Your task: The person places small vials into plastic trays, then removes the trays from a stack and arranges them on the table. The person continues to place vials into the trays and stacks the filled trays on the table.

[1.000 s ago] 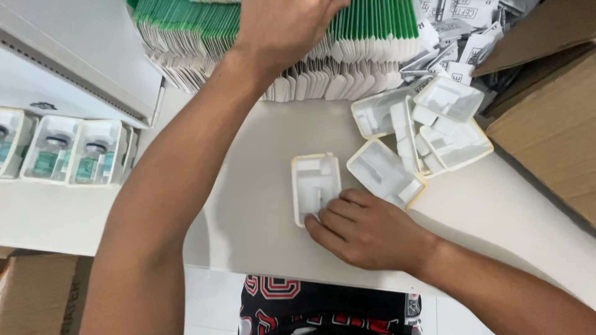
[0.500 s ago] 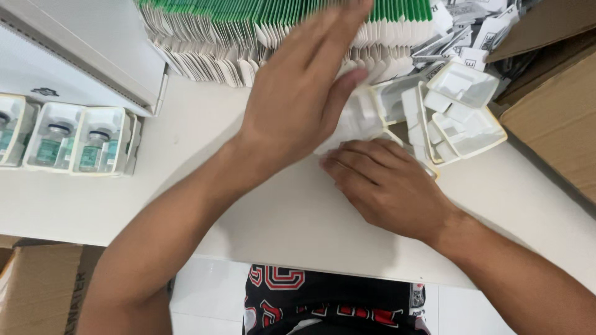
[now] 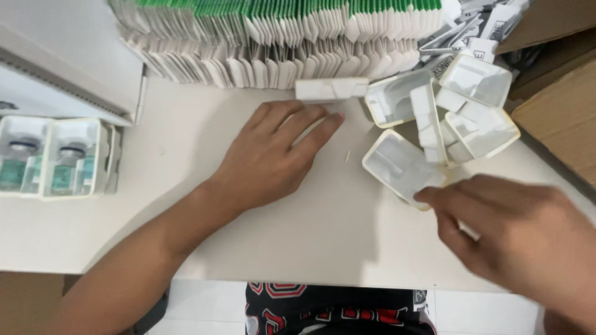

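My left hand lies palm down on the white table, fingers stretched out and nothing visible in it. Its fingertips end just short of a flat white folded carton. My right hand is blurred at the lower right. Its index fingertip meets the near corner of an empty white plastic tray; I cannot tell whether it grips the tray. More empty white trays are heaped just behind that one.
Rows of green-and-white folded cartons stand along the back. At the left, white trays hold small vials beside a white housing. A brown cardboard box borders the right side. The table's front edge is near my body.
My left hand came down from the carton rows and now lies flat on the table. My right hand left the table's middle, drew back to the lower right, and now touches another tray.
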